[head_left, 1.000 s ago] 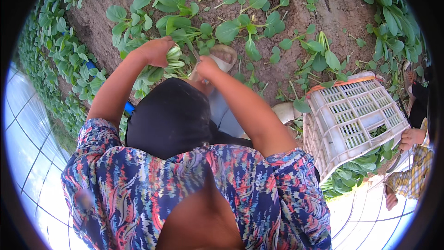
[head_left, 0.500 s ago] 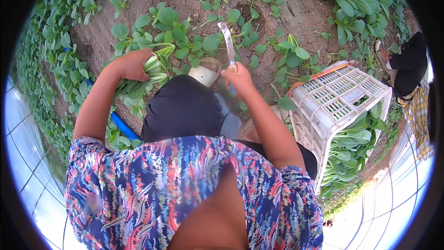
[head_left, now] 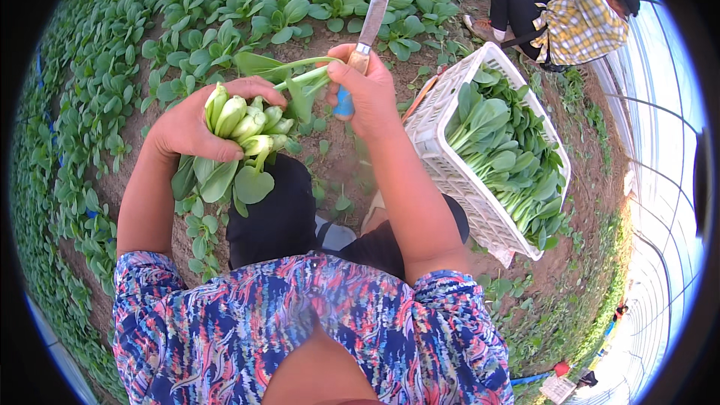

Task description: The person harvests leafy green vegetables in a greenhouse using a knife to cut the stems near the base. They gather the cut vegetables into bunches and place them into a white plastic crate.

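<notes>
My left hand (head_left: 184,121) is wrapped round a bunch of bok choy (head_left: 244,118), its pale stem ends facing up and its leaves hanging below. My right hand (head_left: 373,97) grips a knife (head_left: 377,4) with a long, curved, stained blade pointing away from me. The knife's handle is wooden with a blue end. Between the thumb and fingers of that same hand are the ends of loose leaf stalks (head_left: 306,76), which stretch across to the bunch. Whether these stalks are still joined to the bunch is hidden by my left fingers.
A white slatted crate (head_left: 431,139) full of bok choy stands tilted at my right. Growing bok choy plants (head_left: 289,11) cover the soil ahead and left. Beyond the crate a person in a yellow checked shirt (head_left: 589,26) sits low. Clear plastic sheeting (head_left: 652,105) curves along the right.
My left hand has raised the bok choy bunch and turned its stem ends upward. My right hand, still holding the knife, has come beside it and taken hold of leaf stalks. The view has swung.
</notes>
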Available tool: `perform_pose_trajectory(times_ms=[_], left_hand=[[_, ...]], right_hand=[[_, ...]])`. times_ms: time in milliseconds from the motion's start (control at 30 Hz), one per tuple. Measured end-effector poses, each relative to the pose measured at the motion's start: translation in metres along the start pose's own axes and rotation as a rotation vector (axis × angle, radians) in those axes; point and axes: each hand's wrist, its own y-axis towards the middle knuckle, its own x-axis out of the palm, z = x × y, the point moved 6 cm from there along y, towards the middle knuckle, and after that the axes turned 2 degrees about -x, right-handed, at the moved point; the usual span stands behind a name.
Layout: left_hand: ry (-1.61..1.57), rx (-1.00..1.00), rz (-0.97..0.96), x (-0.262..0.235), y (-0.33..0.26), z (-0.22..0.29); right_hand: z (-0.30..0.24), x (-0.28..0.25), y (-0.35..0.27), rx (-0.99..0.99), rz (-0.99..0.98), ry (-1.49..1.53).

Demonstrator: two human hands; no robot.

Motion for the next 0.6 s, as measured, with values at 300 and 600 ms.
perform_pose_trajectory(times_ms=[300,600], left_hand=[[-0.189,0.125,0.194,0.042,0.021,0.057],[-0.251,0.187,0.323,0.122,0.064,0.058]], right_hand=[[-0.107,-0.044,-0.077,-0.541,0.226,-0.784],[-0.119,-0.040,-0.126,-0.289,0.098,-0.268]])
